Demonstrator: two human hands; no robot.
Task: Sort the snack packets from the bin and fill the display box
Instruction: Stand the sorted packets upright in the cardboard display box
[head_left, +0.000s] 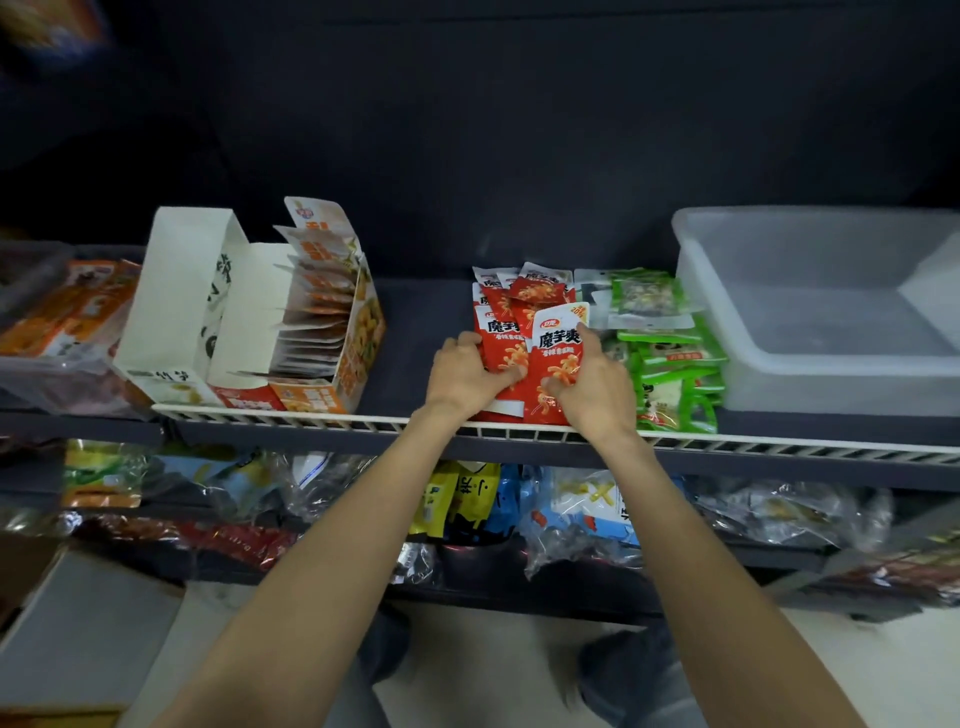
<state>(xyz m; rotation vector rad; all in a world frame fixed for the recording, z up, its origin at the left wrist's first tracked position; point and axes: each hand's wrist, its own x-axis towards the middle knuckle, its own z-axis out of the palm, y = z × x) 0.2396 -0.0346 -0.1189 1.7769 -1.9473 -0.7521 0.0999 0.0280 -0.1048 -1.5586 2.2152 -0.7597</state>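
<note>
Both hands on the red snack packets (524, 358), mid-shelf (415, 332). Left hand (465, 376) curls round the stack's left side; right hand (589, 387) pinches the front packet. Green packets (670, 364) just right of them. Clear bin (821, 312) far right. Display box (291, 332), holding orange packets, well left.

Big bags of snacks (571, 514) lie on the low shelf (519, 597), and the floor (493, 675) shows near the bottom.
</note>
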